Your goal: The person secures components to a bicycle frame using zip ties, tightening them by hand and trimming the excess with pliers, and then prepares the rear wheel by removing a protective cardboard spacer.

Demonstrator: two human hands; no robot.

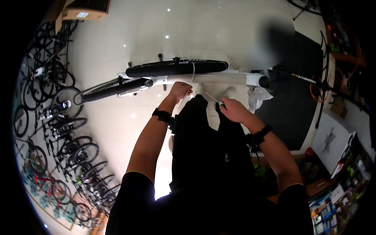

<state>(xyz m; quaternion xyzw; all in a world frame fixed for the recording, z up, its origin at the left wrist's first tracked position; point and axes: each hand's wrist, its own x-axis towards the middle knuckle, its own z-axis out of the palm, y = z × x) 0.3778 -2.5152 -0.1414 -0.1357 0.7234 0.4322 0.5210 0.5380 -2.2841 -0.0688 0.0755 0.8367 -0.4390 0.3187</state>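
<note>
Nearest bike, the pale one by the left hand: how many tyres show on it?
2: the upper tyre beside the pale frame; the lower tyre toward the picture's left, partly hidden.

a white strap [193, 69] crosses a black-tyred wheel [164, 69] beside a white bicycle frame [219, 78].

The bicycle frame [231, 78] was white, its knobbly-treaded tyre [176, 69] black, the strap [193, 72] across it white. The slim tool [212, 96] had a pale shaft. Wristbands [162, 114] were black; the black shirt [199, 211] had thin yellow sleeve edging [140, 174]. Floor tiles [117, 47] were cream, the mat [293, 102] charcoal, the cardboard box [87, 15] brown. One parked bicycle [42, 182] at left was red.
</note>
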